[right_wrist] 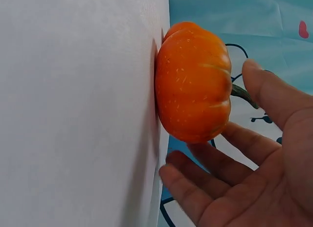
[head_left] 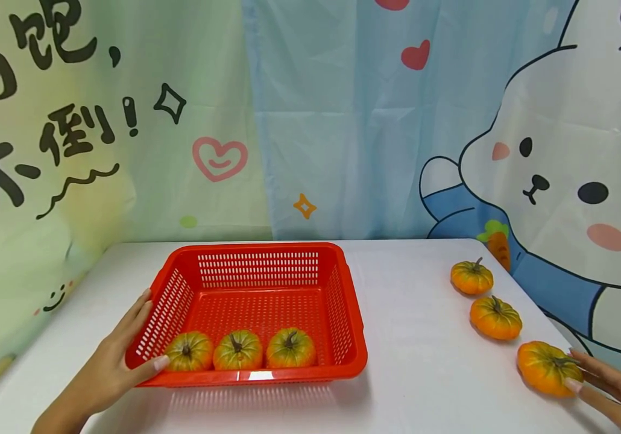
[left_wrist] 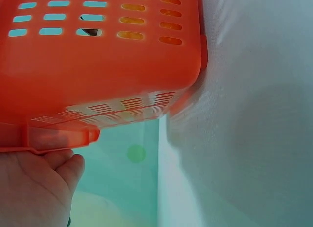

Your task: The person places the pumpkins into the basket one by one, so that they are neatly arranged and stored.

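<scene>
A red plastic basket [head_left: 267,298] stands on the white table, with three small orange-and-green pumpkins lined up along its near side: left [head_left: 190,351], middle [head_left: 238,350] and right [head_left: 290,348]. At the basket's left rim, my left hand [head_left: 107,367] holds on with the thumb over the near corner and the fingers along the outside. My right hand [head_left: 609,389] is spread around the nearest of three pumpkins on the table's right side, this one [head_left: 546,369] resting on the cloth. In the right wrist view, a gap shows between the thumb and that pumpkin [right_wrist: 193,85].
Two more pumpkins, a middle one [head_left: 496,318] and a far one [head_left: 471,278], lie in a row behind it near the table's right edge. Behind the white table [head_left: 413,337] hangs a printed curtain [head_left: 343,150] with a cartoon rabbit.
</scene>
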The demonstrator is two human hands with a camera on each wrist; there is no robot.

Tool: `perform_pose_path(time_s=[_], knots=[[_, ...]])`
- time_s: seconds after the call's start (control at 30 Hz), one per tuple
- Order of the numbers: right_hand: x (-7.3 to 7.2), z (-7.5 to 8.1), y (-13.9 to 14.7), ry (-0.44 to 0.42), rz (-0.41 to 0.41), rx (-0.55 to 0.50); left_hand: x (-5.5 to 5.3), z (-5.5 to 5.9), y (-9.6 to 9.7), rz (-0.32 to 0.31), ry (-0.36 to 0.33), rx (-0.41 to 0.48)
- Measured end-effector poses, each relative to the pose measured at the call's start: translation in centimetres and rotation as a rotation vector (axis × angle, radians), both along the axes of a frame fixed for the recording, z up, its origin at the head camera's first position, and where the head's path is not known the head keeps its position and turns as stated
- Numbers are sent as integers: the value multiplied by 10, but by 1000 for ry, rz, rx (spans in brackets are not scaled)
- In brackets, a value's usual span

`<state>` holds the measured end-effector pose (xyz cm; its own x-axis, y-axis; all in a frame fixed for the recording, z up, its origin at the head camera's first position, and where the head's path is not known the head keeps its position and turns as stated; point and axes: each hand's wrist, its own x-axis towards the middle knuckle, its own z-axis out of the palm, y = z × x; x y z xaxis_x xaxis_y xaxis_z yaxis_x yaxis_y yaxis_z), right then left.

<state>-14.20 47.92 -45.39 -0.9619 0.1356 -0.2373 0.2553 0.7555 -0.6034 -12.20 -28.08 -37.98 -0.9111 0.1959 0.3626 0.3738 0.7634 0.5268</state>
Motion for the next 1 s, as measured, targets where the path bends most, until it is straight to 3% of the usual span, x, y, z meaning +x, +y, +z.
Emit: perform_pose_path(time_s=[0.4, 1.0], knots=[[-13, 0, -5, 75, -9, 100, 0, -2, 0, -29, 15, 39], [-27, 2, -16, 110, -14, 126, 0, -2, 0, -63, 33, 73]])
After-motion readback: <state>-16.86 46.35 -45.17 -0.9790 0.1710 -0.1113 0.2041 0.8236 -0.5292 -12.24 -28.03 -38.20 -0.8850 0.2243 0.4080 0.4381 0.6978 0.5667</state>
